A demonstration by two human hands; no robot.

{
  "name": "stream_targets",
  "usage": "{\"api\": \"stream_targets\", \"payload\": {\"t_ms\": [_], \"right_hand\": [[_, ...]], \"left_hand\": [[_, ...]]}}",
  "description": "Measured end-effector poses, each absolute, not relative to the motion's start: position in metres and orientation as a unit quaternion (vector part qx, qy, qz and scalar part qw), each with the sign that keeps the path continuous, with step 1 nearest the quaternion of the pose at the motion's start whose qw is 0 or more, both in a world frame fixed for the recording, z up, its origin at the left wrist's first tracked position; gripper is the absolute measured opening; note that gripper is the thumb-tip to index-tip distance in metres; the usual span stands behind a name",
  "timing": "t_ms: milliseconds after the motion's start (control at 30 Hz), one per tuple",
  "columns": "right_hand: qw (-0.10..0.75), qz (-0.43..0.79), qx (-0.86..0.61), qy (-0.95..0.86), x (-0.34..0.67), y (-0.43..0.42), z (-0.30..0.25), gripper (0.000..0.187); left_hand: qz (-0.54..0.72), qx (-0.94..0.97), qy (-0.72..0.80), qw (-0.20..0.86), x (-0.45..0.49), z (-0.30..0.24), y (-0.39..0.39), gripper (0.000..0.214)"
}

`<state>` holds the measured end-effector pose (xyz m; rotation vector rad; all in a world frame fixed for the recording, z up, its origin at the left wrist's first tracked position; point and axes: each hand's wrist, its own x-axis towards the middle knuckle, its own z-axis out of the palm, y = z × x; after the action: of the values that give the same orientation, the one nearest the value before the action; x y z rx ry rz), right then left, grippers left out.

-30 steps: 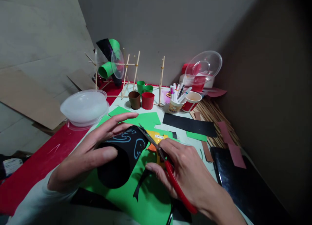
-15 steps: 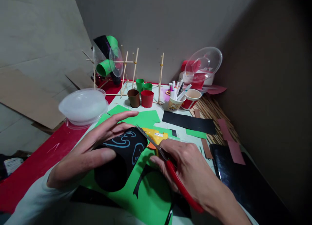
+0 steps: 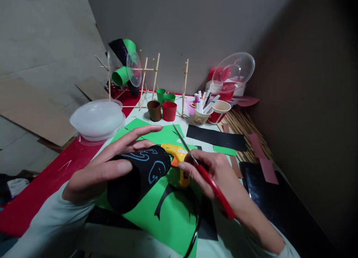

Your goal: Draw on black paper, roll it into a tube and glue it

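Observation:
My left hand [image 3: 107,168] is wrapped round a black paper tube [image 3: 145,176] with blue drawn curls and lines on its side. The tube lies tilted, its open end toward me. In my right hand [image 3: 216,168] is a pair of scissors [image 3: 207,178] with red handles, the blades pointing up and away, apart from the tube. A yellow glue gun [image 3: 177,153] with an orange trigger rests behind them, just past the tube's far end. Beneath lies green paper [image 3: 167,228] with a thin curved black paper scrap [image 3: 160,207] on it.
Brown [image 3: 154,111] and red paper cups [image 3: 169,112] stand ahead, with two green ones behind. A cup of markers [image 3: 200,118], a black paper strip [image 3: 216,137] and bamboo sticks [image 3: 243,125] lie to the right. Plastic bowls [image 3: 96,120] sit left, near a stick frame [image 3: 156,75].
My right hand has drawn the scissors up and right, away from the tube's edge. More of the glue gun now shows. My left hand keeps its hold on the tube.

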<state>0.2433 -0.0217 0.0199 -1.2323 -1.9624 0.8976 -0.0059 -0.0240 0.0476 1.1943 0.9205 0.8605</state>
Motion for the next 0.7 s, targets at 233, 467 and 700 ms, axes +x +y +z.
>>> {"api": "stream_targets", "payload": {"t_ms": [233, 467, 700], "right_hand": [[0.371, 0.519, -0.436, -0.635, 0.237, -0.026, 0.018, 0.027], [0.343, 0.471, -0.445, -0.681, 0.233, -0.032, 0.026, 0.034], [0.323, 0.363, -0.457, -0.745, 0.235, -0.028, 0.021, 0.015]], "left_hand": [[0.349, 0.539, 0.366, 0.674, 0.003, 0.038, -0.020, 0.083], [0.294, 0.697, 0.418, 0.503, 0.016, 0.019, -0.017, 0.060], [0.336, 0.614, 0.415, 0.582, 0.019, 0.009, -0.015, 0.064]]}}
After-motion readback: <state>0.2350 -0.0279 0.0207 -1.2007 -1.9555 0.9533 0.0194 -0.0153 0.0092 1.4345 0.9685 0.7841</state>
